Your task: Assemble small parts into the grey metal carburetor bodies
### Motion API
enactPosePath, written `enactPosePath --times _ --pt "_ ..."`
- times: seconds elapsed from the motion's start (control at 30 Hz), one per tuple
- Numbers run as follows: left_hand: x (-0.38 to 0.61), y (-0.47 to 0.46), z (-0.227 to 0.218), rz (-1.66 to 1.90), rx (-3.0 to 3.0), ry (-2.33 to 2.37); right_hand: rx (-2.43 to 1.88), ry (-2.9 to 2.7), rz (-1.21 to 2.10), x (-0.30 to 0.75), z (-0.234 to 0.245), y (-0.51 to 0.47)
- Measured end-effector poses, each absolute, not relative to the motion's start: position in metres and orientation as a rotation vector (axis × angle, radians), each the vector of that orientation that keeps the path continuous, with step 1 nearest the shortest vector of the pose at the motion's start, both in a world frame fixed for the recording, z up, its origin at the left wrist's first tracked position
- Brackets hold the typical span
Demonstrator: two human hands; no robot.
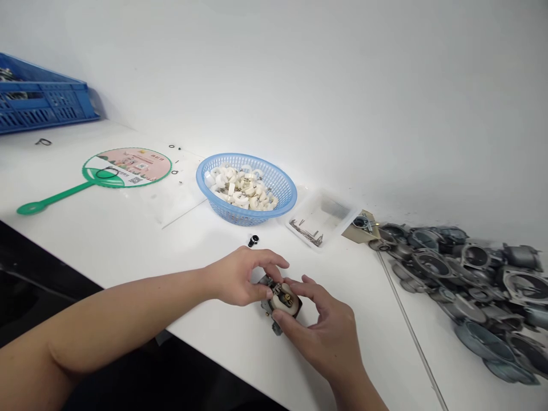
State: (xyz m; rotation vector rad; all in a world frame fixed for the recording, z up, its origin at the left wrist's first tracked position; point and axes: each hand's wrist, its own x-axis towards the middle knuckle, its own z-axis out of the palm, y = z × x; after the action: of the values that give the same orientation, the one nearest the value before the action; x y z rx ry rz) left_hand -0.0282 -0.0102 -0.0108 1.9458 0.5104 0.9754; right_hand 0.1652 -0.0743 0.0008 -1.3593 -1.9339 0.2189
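A small metal carburetor (268,308) rests on the white table, its inside facing up. A cream-white float (293,309) sits in it around a brass piece. My left hand (244,278) touches the upper left side, thumb on the body and fingers arched over the far edge. From the right, my right hand (327,328) grips it, with its thumb against the float's near side and its index finger at the far side. Whether a small pin is between the fingertips, I cannot make out. A small black part (253,241) lies just beyond my left hand.
Behind stands a blue basket (205,191) of white floats. Beside it are a clear tray (338,220) with thin metal pins and a small cardboard box (355,235). Several carburetor bodies (462,274) are piled right. Leftward lie a green-handled fan (128,165) and a blue crate (64,103).
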Motion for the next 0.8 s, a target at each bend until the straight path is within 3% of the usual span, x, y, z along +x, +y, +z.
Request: enactPosePath --times 0.5,0.8 --pt "-0.0281 -0.0101 -0.0097 0.955 1.931 0.511 -1.385 -1.948 0.211 0.1652 0.0017 -0.0744" --pt "-0.035 -0.0036 -0.0092 0.748 1.905 0.509 -1.382 -1.979 0.17 0.1711 -0.0059 -0.0748"
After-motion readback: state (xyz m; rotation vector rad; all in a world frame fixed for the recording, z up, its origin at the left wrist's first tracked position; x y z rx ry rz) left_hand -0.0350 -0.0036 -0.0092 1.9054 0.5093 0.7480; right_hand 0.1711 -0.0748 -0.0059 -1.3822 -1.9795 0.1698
